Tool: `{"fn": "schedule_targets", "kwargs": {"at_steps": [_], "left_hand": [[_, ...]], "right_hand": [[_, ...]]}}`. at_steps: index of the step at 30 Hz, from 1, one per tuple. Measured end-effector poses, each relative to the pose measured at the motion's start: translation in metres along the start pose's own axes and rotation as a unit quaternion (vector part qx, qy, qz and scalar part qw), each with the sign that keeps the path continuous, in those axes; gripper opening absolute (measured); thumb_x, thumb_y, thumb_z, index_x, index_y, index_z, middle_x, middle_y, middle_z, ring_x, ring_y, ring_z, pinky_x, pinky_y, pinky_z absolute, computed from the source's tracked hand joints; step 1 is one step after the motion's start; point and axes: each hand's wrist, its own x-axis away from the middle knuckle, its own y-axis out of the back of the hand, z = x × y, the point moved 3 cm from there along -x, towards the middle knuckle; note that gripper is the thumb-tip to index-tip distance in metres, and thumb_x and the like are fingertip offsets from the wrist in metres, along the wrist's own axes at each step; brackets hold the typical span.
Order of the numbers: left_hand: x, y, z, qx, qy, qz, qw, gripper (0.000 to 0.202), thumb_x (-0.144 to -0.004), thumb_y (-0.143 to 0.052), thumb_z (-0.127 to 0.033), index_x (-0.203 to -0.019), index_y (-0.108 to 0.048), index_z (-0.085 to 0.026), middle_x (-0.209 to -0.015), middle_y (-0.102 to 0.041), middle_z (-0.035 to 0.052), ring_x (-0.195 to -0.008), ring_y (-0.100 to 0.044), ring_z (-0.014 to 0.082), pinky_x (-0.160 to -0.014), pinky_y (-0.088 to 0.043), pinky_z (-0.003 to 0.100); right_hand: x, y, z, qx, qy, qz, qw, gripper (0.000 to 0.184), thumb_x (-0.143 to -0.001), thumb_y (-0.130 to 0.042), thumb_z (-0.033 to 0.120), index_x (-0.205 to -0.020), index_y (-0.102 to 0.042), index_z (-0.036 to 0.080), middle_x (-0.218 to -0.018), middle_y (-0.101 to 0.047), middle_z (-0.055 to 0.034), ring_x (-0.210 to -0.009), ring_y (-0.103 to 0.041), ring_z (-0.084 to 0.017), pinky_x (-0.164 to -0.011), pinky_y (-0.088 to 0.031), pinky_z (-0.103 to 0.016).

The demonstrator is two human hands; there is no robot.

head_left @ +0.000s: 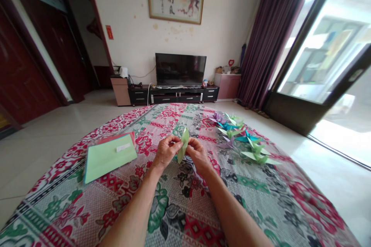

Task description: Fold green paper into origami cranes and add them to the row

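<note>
A piece of folded green paper is held upright above the middle of the table, its long narrow shape pointed at top and bottom. My left hand pinches it from the left with thumb and fingers. From the right, my right hand grips its other side, the fingertips partly hidden behind the paper. To the right lies a group of folded paper cranes in green, purple, blue and red, with a green crane nearest me. On the left rests a stack of coloured paper, a green sheet on top.
A patterned cloth covers the round table. A small white slip lies on the paper stack. Beyond the table stand a low black cabinet and a television. A glass door is at the right, with a purple curtain beside it.
</note>
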Motion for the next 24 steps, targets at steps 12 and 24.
{"fn": "schedule_targets", "kwargs": {"at_steps": [12, 24], "left_hand": [[-0.0017, -0.0021, 0.0019, -0.049, -0.073, 0.014, 0.996, 0.030, -0.073, -0.061, -0.032, -0.099, -0.068, -0.020, -0.070, -0.057, -0.0012, -0.052, -0.047, 0.0076, -0.049, -0.039, 0.019], [-0.0001, -0.0007, -0.0011, -0.154, -0.136, -0.034, 0.978, 0.018, -0.072, -0.061, -0.031, -0.084, -0.068, -0.020, -0.079, -0.063, 0.0026, -0.067, -0.056, 0.0129, -0.061, -0.044, 0.021]], "right_hand": [[0.0004, 0.0019, -0.0038, -0.047, -0.012, 0.025, 0.999, 0.019, -0.070, -0.067, 0.031, -0.084, -0.060, 0.020, -0.078, -0.063, 0.0026, -0.062, -0.059, -0.011, -0.062, -0.049, -0.026], [-0.0008, 0.0030, -0.0038, -0.046, -0.020, -0.020, 0.999, 0.020, -0.064, -0.069, 0.028, -0.080, -0.060, 0.020, -0.073, -0.061, 0.0036, -0.058, -0.055, -0.009, -0.058, -0.047, -0.023]]}}
